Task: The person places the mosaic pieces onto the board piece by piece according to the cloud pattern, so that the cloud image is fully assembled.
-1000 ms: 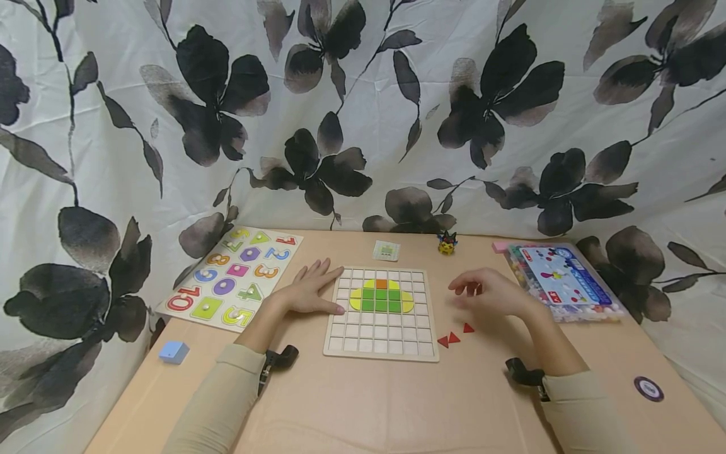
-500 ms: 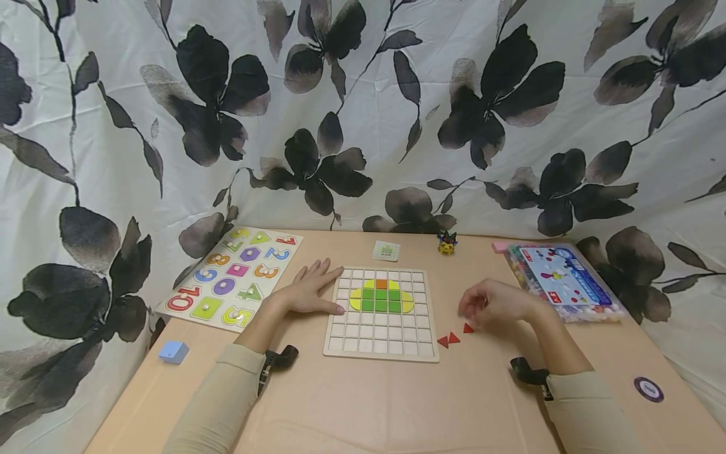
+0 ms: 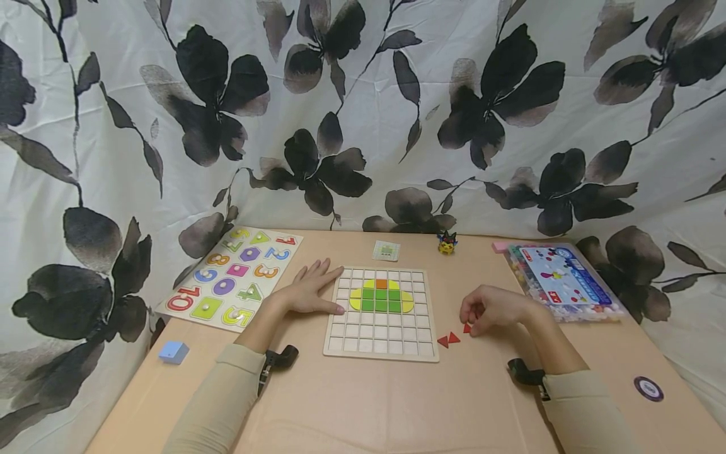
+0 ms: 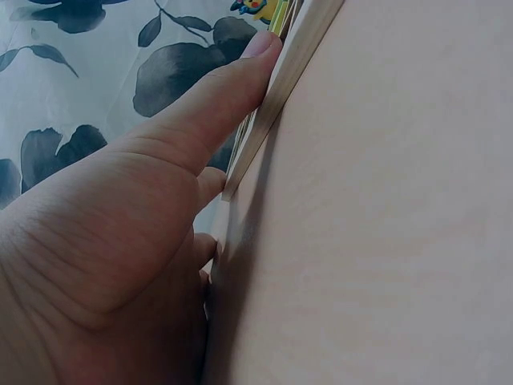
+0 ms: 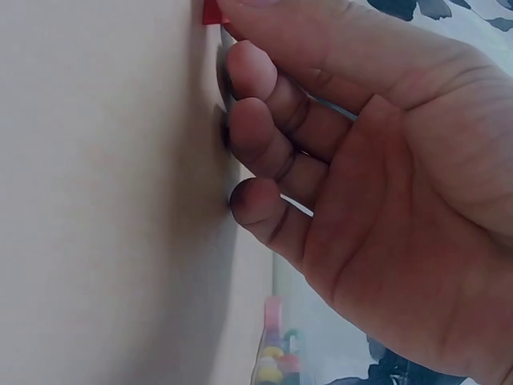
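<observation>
A square white grid board (image 3: 351,331) lies mid-table, with green, yellow and orange tiles forming a rounded shape in its upper half. My left hand (image 3: 307,295) lies spread at its left side, the thumb on the left edge; the left wrist view shows that thumb (image 4: 212,104) against the board's wooden rim (image 4: 276,96). Right of the board, my right hand (image 3: 499,310) bends down with thumb and index finger at a red triangular tile (image 3: 467,328). The right wrist view shows the tile (image 5: 212,12) at the thumb tip, other fingers curled. Two more red triangular tiles (image 3: 448,340) lie closer to the board.
A number-and-shape puzzle board (image 3: 238,277) lies left, near a blue block (image 3: 174,352). Behind the grid board are a small card (image 3: 387,251) and a toy figure (image 3: 447,243). At right are a bead box (image 3: 567,277) and a round dark disc (image 3: 649,389). A floral curtain (image 3: 397,94) hangs behind.
My right hand has moved down and slightly right to the rightmost red triangular tile, its thumb and index finger closing in around it. The left hand and the board have stayed put.
</observation>
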Demonstrator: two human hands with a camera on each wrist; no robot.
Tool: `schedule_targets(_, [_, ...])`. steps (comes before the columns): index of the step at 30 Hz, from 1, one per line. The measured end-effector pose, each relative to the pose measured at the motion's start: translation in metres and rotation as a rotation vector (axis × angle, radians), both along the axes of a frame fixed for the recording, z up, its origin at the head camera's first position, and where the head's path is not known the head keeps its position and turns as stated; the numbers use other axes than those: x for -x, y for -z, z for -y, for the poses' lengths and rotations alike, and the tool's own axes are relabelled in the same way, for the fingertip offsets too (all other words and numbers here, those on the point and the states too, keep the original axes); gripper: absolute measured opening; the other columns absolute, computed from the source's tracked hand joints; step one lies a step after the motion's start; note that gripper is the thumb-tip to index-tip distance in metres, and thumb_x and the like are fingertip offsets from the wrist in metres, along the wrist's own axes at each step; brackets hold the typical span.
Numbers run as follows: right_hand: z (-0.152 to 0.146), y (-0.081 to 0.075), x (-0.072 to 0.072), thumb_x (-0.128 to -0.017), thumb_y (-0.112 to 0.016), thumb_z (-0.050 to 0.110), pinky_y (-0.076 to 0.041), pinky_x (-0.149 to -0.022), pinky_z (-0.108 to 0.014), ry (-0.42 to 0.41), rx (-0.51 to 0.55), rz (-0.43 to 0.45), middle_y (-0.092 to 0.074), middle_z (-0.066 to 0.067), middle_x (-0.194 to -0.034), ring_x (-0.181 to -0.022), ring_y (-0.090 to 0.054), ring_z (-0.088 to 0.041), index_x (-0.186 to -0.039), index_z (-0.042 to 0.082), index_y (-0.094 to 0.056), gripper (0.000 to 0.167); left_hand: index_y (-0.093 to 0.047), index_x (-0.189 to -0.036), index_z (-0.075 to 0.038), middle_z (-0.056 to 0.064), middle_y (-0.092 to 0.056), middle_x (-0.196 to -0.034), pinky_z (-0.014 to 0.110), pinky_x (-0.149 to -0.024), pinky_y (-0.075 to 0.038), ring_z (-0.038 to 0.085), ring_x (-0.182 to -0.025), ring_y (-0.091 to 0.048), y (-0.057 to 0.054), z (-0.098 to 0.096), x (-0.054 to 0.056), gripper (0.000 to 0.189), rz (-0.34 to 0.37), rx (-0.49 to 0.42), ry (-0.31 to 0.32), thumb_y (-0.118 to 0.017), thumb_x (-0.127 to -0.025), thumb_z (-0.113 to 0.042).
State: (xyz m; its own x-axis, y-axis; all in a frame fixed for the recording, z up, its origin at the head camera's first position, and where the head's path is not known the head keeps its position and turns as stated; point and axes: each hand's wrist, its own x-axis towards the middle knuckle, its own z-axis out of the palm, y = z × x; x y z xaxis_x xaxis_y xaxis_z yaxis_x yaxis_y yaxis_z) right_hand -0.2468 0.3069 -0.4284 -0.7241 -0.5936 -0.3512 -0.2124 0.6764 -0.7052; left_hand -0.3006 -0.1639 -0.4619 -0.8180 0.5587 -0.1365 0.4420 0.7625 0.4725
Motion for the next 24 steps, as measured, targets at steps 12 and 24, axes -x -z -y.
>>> schedule_targets(12, [0.0065, -0.0002, -0.0010, -0.085, -0.083, 0.003, -0.049, -0.070, -0.026, 0.008, -0.011, -0.039, -0.063, -0.004, -0.083, -0.081, -0.057, -0.021, -0.095, 0.007, -0.073, 0.015, -0.024, -0.168, -0.025, 0.019, -0.001, -0.175, 0.061, -0.129, 0.006, 0.039, -0.162, 0.006, 0.0025, 0.0001, 0.0023, 0.111, 0.000, 0.011, 0.000, -0.073, -0.081, -0.073])
schedule_targets(24, [0.0106, 0.0058, 0.0022, -0.087, -0.076, -0.004, -0.051, -0.072, -0.022, -0.021, 0.102, -0.121, -0.066, -0.009, -0.085, -0.081, -0.058, -0.017, -0.096, 0.003, -0.070, 0.013, -0.023, -0.168, -0.027, 0.018, 0.000, -0.176, 0.061, -0.129, 0.006, 0.039, -0.163, 0.006, 0.0051, 0.0009, 0.0034, 0.111, -0.008, 0.018, 0.001, -0.072, -0.081, -0.076])
